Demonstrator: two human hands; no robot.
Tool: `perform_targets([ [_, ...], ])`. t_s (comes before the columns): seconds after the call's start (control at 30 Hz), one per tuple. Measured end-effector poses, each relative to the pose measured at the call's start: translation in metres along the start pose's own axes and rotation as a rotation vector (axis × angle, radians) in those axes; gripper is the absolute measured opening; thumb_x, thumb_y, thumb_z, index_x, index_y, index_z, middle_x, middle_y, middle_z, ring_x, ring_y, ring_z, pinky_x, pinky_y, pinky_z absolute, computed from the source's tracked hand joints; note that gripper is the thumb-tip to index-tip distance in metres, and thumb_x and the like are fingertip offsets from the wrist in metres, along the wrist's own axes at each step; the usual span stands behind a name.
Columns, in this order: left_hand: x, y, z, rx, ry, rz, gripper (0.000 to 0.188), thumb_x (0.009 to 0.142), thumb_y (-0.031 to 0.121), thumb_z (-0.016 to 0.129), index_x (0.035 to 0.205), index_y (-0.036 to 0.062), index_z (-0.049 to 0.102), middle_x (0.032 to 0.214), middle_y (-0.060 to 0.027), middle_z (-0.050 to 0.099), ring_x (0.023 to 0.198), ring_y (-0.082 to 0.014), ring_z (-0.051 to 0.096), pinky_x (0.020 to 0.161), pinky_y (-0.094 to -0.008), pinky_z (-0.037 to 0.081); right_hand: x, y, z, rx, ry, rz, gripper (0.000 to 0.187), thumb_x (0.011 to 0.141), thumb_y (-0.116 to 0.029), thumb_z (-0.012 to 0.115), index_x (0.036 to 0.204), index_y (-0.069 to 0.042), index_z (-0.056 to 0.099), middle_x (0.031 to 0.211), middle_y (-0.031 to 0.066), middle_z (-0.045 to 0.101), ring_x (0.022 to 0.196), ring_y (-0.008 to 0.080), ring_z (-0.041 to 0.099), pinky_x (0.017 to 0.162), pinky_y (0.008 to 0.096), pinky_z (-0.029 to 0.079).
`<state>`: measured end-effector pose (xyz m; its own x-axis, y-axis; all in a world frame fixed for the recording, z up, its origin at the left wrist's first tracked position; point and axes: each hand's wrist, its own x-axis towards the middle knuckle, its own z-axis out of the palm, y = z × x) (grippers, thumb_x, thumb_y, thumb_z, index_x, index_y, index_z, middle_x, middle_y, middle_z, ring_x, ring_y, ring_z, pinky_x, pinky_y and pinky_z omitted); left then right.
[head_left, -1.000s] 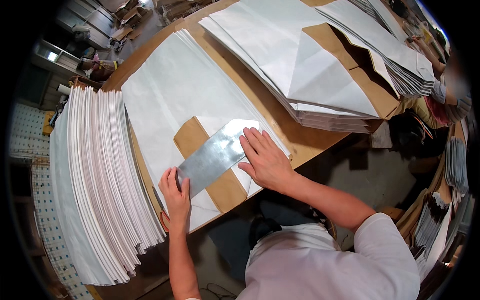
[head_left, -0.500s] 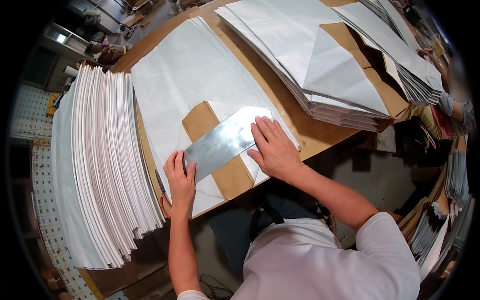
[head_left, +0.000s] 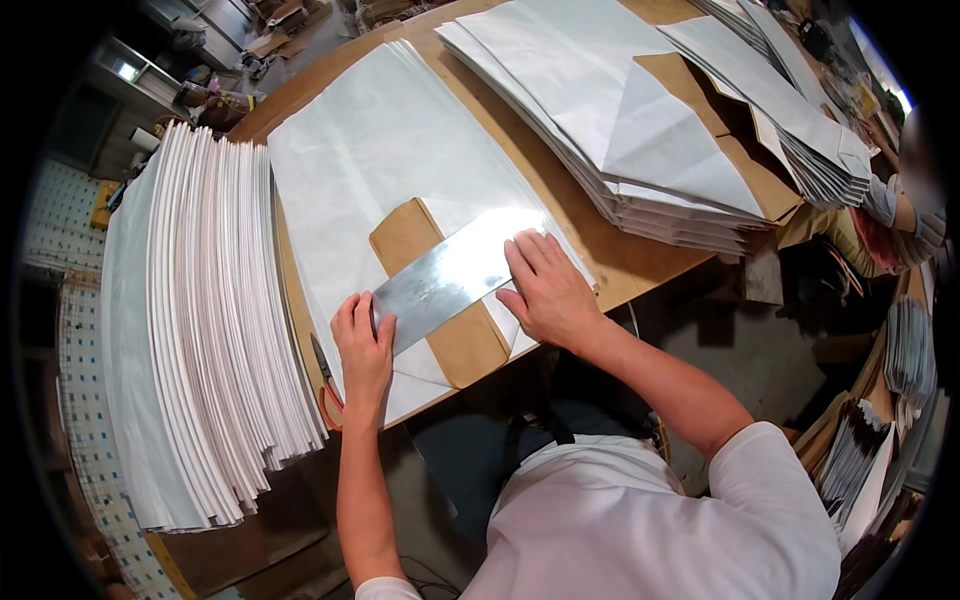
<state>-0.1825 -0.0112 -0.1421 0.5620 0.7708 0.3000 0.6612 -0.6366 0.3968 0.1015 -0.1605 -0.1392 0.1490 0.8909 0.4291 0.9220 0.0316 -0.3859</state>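
Note:
A shiny flat metal plate point(head_left: 440, 280) lies slantwise across the brown inner face point(head_left: 408, 238) of a partly unfolded paper bag. That bag tops a stack of white paper bags point(head_left: 385, 135) in front of me. My left hand point(head_left: 364, 352) holds the plate's left end, fingers over the end and thumb at the near edge. On the right end, my right hand point(head_left: 556, 300) rests with fingers stretched flat and thumb apart along the near edge. Orange-handled scissors point(head_left: 328, 392) lie beside my left hand, at the stack's edge.
A tall, fanned row of white paper sheets or bags point(head_left: 215, 320) stands at the left. Another bag stack point(head_left: 570, 70) lies on the wooden table point(head_left: 640, 282) at right, topped by a bag with its brown bottom opened point(head_left: 735, 150). Another person's sleeved arm point(head_left: 905, 210) shows at the right edge.
The view has shifted slightly. Both hands and the metal plate keep nearly the same places on the bag. At the right edge, the other person has come slightly further into view.

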Motion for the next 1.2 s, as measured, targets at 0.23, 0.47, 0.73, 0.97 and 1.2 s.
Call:
perform_targets([
  [0.23,0.004,-0.008,-0.018,-0.218,-0.023,-0.074,0.043,0.096,0.015,0.066,0.135,-0.0018,0.060,0.138,-0.0210,0.054,0.130,-0.0396,0.048,0.111,-0.0444,0.040,0.003,0.000,0.010,-0.092,-0.086,0.018,0.063,0.096,-0.032,0.067,0.138,0.014,0.052,0.144,0.0320,0.051,0.137,0.0460,0.046,0.120,0.0492,0.034],
  [0.47,-0.001,-0.033,-0.053,-0.440,-0.093,-0.272,0.039,0.089,0.008,0.071,0.126,-0.0022,0.068,0.123,-0.0188,0.066,0.116,-0.0338,0.064,0.101,-0.0395,0.051,0.013,-0.002,0.000,-0.190,-0.150,-0.067,0.058,0.095,-0.034,0.069,0.143,-0.004,0.058,0.144,0.0293,0.054,0.133,0.0452,0.050,0.117,0.0484,0.038],
  [0.73,-0.008,-0.036,-0.043,-0.515,-0.018,-0.289,0.035,0.088,0.005,0.074,0.121,-0.0019,0.070,0.117,-0.0134,0.070,0.107,-0.0244,0.068,0.095,-0.0337,0.053,0.019,0.003,-0.001,-0.221,-0.201,-0.153,0.054,0.097,-0.030,0.068,0.144,-0.005,0.059,0.148,0.0234,0.053,0.140,0.0427,0.045,0.116,0.0465,0.040],
  [0.97,-0.007,-0.037,-0.044,-0.514,-0.028,-0.309,0.031,0.089,0.006,0.074,0.119,-0.0016,0.070,0.115,-0.0122,0.069,0.106,-0.0235,0.066,0.093,-0.0329,0.052,0.024,0.011,-0.003,-0.097,-0.304,-0.132,0.051,0.101,-0.025,0.063,0.146,-0.002,0.055,0.152,0.0196,0.052,0.142,0.0376,0.046,0.117,0.0428,0.040],
  [1.2,-0.010,-0.041,-0.042,-0.520,-0.037,-0.292,0.028,0.092,0.008,0.071,0.118,-0.0004,0.071,0.118,-0.0144,0.067,0.113,-0.0289,0.062,0.098,-0.0381,0.050,0.029,0.008,-0.008,-0.109,-0.346,-0.161,0.047,0.101,-0.018,0.061,0.145,-0.003,0.056,0.153,0.0188,0.051,0.142,0.0377,0.047,0.117,0.0434,0.040],
])
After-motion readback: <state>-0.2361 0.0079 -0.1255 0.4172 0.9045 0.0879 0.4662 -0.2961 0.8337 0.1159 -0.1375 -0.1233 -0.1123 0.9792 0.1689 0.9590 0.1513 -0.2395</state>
